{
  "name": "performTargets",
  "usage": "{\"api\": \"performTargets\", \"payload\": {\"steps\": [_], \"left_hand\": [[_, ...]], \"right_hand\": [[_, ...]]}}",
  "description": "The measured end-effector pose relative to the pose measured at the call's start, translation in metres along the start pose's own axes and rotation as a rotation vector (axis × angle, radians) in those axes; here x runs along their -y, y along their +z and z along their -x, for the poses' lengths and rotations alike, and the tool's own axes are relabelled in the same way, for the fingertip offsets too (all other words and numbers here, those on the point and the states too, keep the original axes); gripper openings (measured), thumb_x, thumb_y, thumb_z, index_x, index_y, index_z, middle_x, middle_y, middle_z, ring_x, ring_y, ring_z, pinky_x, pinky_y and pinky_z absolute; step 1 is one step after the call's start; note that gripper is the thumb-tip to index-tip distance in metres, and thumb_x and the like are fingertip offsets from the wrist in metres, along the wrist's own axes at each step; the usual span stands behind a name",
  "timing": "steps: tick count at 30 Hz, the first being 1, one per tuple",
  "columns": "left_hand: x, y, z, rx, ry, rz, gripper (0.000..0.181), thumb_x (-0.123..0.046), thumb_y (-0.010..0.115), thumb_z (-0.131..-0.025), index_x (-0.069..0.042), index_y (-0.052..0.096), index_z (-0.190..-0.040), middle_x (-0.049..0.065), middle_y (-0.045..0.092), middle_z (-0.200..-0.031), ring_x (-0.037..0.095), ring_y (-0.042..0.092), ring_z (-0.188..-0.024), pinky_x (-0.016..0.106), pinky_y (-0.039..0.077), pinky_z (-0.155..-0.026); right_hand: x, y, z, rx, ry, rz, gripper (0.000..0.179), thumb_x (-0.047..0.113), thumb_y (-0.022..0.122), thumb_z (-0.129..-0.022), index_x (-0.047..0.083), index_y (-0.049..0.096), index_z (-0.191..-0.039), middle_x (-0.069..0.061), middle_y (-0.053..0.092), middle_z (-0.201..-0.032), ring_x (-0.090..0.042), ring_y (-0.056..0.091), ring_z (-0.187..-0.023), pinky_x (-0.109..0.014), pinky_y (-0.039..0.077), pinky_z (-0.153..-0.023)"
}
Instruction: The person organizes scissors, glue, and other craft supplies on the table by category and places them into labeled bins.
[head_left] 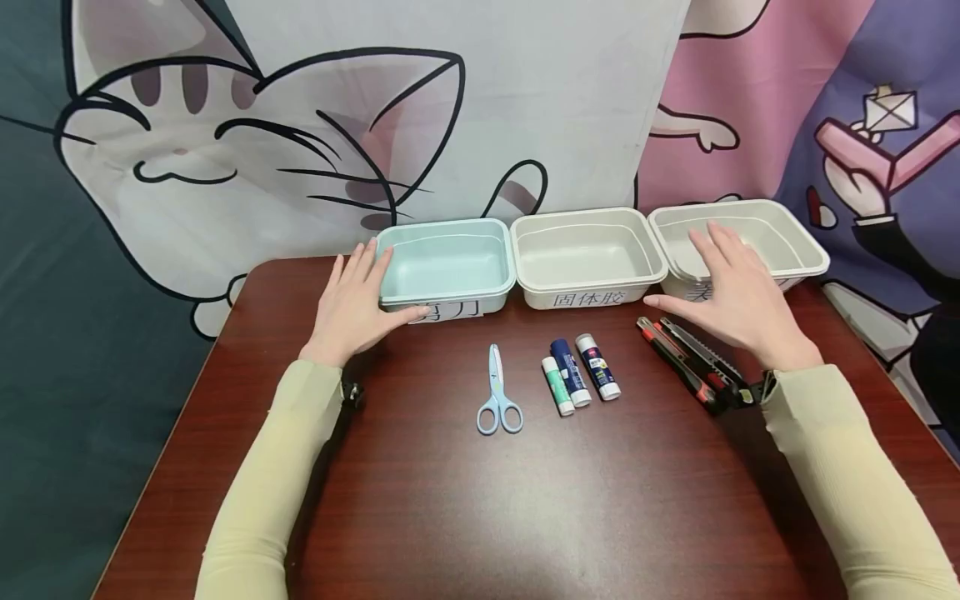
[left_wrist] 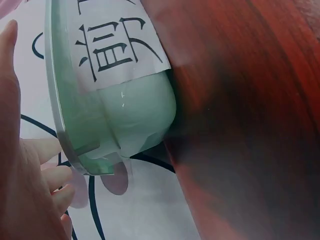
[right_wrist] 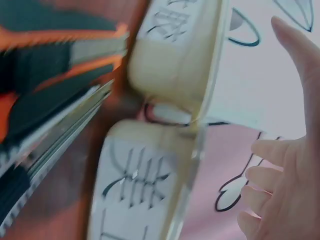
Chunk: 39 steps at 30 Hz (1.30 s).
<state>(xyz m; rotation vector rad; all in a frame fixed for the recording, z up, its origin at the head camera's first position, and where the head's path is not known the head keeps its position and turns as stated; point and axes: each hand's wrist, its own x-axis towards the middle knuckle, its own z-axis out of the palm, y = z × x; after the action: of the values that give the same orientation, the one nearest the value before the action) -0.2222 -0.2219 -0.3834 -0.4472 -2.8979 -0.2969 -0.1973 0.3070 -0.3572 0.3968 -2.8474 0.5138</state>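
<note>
My left hand (head_left: 352,308) spreads its fingers at the left rim of a light blue plastic box (head_left: 450,260), whose front bears a paper label (left_wrist: 112,47). My right hand (head_left: 738,292) hovers with fingers spread over the right-hand cream box (head_left: 795,250), overlapping its front rim in the head view. Between these two stands another cream box (head_left: 588,250), also labelled. Utility knives (head_left: 693,358) lie below the right hand. Blue-handled scissors (head_left: 497,392) lie in the middle of the table, points away from me. To their right lie three glue sticks (head_left: 570,372). Neither hand holds anything.
The three boxes form a row along the back edge of the dark red wooden table (head_left: 525,500). Behind them hangs a cloth (head_left: 577,100) printed with a cartoon cat and other figures. A dark green cloth (head_left: 97,400) hangs at the left.
</note>
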Motion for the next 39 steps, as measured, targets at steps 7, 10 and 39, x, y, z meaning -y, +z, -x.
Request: {"api": "performTargets", "payload": {"steps": [7, 10, 39], "left_hand": [[0.001, -0.002, -0.005, -0.008, -0.005, 0.010, 0.122, -0.089, 0.054, -0.078, -0.007, 0.022, -0.163, 0.013, 0.014, -0.168, 0.028, 0.010, -0.154, 0.043, -0.001, -0.124], [0.002, -0.003, -0.009, -0.015, -0.003, 0.013, 0.121, -0.088, 0.055, -0.078, -0.006, 0.024, -0.162, 0.015, 0.018, -0.167, 0.029, 0.012, -0.154, 0.043, 0.001, -0.124], [0.016, 0.013, -0.021, 0.085, -0.080, 0.084, 0.126, -0.086, 0.051, -0.082, 0.004, 0.012, -0.161, 0.021, 0.013, -0.167, 0.032, 0.011, -0.154, 0.043, 0.000, -0.124]], "right_hand": [[0.029, -0.008, 0.000, -0.048, 0.006, -0.128, 0.104, 0.055, 0.080, -0.082, 0.002, 0.033, -0.159, -0.018, 0.023, -0.165, -0.037, 0.021, -0.151, -0.055, 0.016, -0.121], [0.046, -0.010, 0.000, -0.068, 0.001, -0.196, 0.099, 0.052, 0.081, -0.083, 0.006, 0.035, -0.159, -0.014, 0.027, -0.164, -0.034, 0.024, -0.150, -0.054, 0.018, -0.121], [0.166, 0.048, 0.034, 0.154, -0.140, -0.457, 0.090, 0.062, 0.081, -0.078, 0.011, 0.054, -0.148, -0.001, 0.055, -0.146, -0.018, 0.048, -0.136, -0.042, 0.039, -0.112]]}}
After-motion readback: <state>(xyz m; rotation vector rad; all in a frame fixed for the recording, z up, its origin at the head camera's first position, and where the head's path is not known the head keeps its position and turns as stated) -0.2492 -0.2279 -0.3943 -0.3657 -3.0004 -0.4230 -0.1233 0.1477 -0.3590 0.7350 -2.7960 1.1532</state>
